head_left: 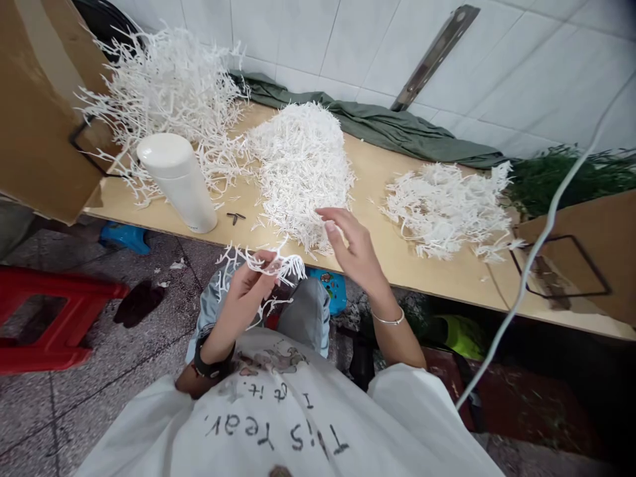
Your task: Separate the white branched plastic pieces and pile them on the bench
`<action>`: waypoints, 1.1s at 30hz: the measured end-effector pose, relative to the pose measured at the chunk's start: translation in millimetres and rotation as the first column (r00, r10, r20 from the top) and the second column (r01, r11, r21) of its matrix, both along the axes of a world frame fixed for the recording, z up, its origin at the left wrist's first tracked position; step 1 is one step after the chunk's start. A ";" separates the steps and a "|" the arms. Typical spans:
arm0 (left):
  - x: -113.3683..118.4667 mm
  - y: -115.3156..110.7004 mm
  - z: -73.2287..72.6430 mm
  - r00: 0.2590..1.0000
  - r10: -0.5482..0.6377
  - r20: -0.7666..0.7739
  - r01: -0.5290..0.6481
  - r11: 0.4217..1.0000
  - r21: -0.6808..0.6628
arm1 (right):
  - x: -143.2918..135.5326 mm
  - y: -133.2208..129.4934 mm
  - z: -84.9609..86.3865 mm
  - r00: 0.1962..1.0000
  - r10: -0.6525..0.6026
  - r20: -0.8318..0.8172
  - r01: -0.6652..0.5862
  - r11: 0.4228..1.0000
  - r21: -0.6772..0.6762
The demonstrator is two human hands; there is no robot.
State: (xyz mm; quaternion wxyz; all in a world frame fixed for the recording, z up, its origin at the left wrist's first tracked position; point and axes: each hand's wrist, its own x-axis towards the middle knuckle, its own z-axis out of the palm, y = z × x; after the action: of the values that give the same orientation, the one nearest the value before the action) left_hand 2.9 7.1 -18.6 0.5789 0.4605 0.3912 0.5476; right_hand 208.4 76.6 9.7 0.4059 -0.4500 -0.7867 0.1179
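My left hand (247,286) grips a white branched plastic sprig (268,264) above my lap, just off the front edge of the wooden table (377,199). My right hand (350,246) hovers with fingers spread at the near side of the middle pile of small white plastic pieces (301,162), holding nothing that I can see. A second pile of white sprigs (442,205) lies to the right, and a big tangle of long white branches (169,93) sits at the far left.
A white cylindrical bottle (179,180) stands at the table's left front. Cardboard boxes flank the table at left (34,112) and right (591,258). A green cloth (377,126) lies along the tiled wall. A red stool (54,311) is on the floor; a white cable (541,238) hangs right.
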 end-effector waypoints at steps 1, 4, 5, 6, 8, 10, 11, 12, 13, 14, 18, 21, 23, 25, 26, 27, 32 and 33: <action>1.1 1.5 -1.1 0.999 0.024 0.022 -0.024 1.000 0.007 | -4.9 -4.5 -1.0 0.999 0.006 0.043 -0.007 1.000 0.015; 5.4 5.7 -4.0 0.995 0.088 0.047 -0.089 0.996 0.014 | -16.8 -13.4 -7.5 0.999 0.016 0.048 -0.017 1.000 0.024; 7.1 6.9 -4.8 0.993 0.113 0.044 -0.114 0.993 0.015 | -20.3 -16.9 -9.7 0.999 0.050 -0.012 -0.051 0.999 -0.008; 8.9 7.9 -5.6 0.989 0.146 0.041 -0.146 0.989 0.016 | -23.8 -21.3 -11.5 0.991 0.100 -0.086 -0.105 0.993 -0.052; 12.6 9.2 -7.2 0.976 0.217 0.025 -0.218 0.976 0.018 | -31.7 -32.3 -13.9 0.962 0.182 -0.204 -0.211 0.969 -0.130; 15.9 9.0 -8.7 0.967 0.255 0.009 -0.255 0.966 0.031 | -41.1 -43.9 -15.3 0.952 0.190 -0.238 -0.235 0.956 -0.175; 17.1 8.2 -9.2 0.967 0.254 -0.001 -0.253 0.966 0.042 | -46.1 -48.6 -16.0 0.958 0.160 -0.238 -0.206 0.961 -0.184; 17.9 6.9 -9.6 0.971 0.239 -0.011 -0.238 0.970 0.052 | -50.8 -52.2 -17.1 0.965 0.114 -0.237 -0.161 0.968 -0.190; 18.2 5.3 -9.6 0.976 0.218 -0.021 -0.217 0.975 0.058 | -54.9 -54.4 -18.4 0.966 0.066 -0.249 -0.116 0.975 -0.190; 18.0 3.3 -9.2 0.980 0.197 -0.032 -0.194 0.979 0.062 | -58.1 -55.3 -19.9 0.959 0.038 -0.280 -0.096 0.976 -0.197; 15.0 -6.2 -1.9 0.990 -0.023 -0.138 0.033 0.997 0.074 | -58.7 -51.4 -22.5 0.772 0.007 -0.635 -0.273 0.907 -0.321; 15.1 -11.2 7.3 0.944 -0.126 -0.306 0.187 0.966 0.179 | -50.9 -47.6 -13.2 0.496 -0.098 -0.863 -0.357 0.882 -0.306; 16.9 -12.3 12.1 0.923 -0.143 -0.357 0.239 0.940 0.241 | -46.4 -46.3 -2.2 0.383 -0.104 -0.918 -0.393 0.881 -0.264; 19.1 -12.8 14.5 0.934 -0.197 -0.299 0.274 0.931 0.243 | -44.3 -45.9 9.1 0.347 -0.100 -0.932 -0.453 0.853 -0.261; 20.1 -13.1 14.9 0.943 -0.219 -0.250 0.277 0.933 0.230 | -44.2 -45.7 14.0 0.345 -0.103 -0.933 -0.466 0.844 -0.265; 21.0 -13.7 15.1 0.949 -0.239 -0.207 0.283 0.935 0.213 | -44.8 -45.6 18.2 0.344 -0.107 -0.933 -0.454 0.851 -0.265; 23.5 -18.4 16.1 0.947 -0.292 -0.133 0.316 0.921 0.227 | -49.1 -44.8 31.1 0.296 -0.026 -0.955 -0.269 0.957 -0.109; 23.7 -19.1 16.4 0.948 -0.292 -0.124 0.314 0.918 0.242 | -48.7 -44.5 33.2 0.290 0.004 -0.957 -0.278 0.957 -0.080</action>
State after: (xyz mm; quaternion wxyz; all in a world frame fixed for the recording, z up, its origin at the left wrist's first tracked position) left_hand 26.5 -11.9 -2.2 0.5745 0.6101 0.2644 0.4774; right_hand 159.6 32.0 42.9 0.7233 -0.2654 -0.4123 0.4862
